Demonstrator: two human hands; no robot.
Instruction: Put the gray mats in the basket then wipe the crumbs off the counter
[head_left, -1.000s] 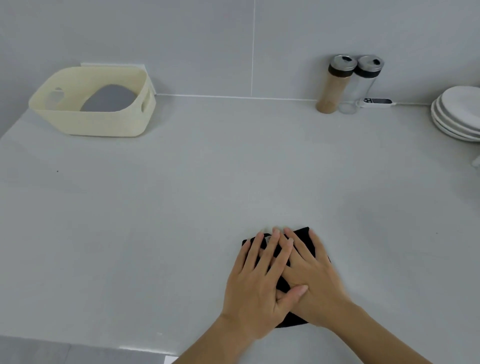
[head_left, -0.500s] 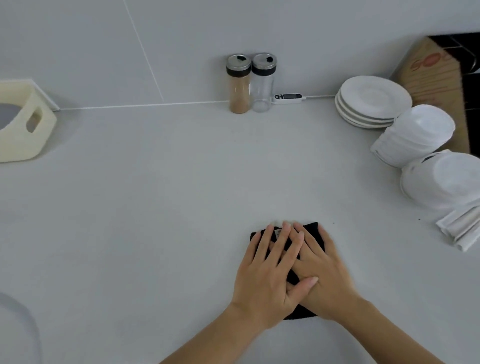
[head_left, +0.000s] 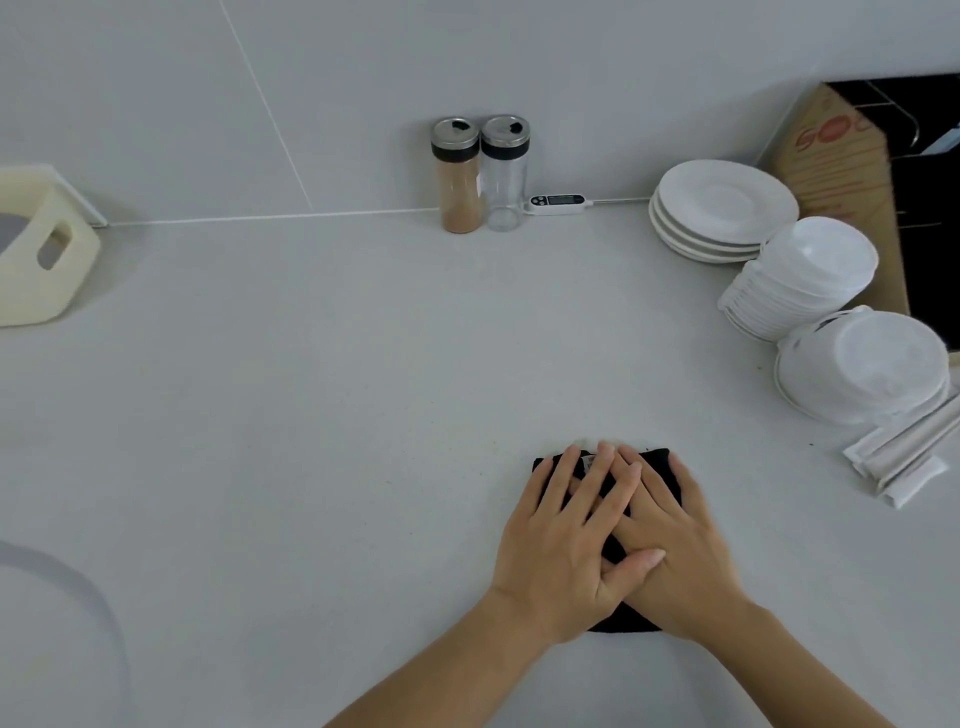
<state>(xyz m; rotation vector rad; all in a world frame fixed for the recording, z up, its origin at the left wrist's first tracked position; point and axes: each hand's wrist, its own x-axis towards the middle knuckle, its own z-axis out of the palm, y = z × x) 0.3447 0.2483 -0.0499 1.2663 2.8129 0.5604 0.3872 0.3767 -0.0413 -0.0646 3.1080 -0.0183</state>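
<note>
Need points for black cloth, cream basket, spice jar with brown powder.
black cloth (head_left: 655, 464): head view, far right corner, bare of fingers.
cream basket (head_left: 31, 291): head view, outer side wall below the handle hole.
spice jar (head_left: 460, 200): head view, glass body at the brown powder.

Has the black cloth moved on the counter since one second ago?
Cannot tell. The camera turned right; the black cloth under both hands keeps roughly its place below the spice jars, so any slide is small.

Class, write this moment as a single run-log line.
stage: wiping | left hand over right hand, both flat on black cloth | counter: specks remain | basket: far left
</note>
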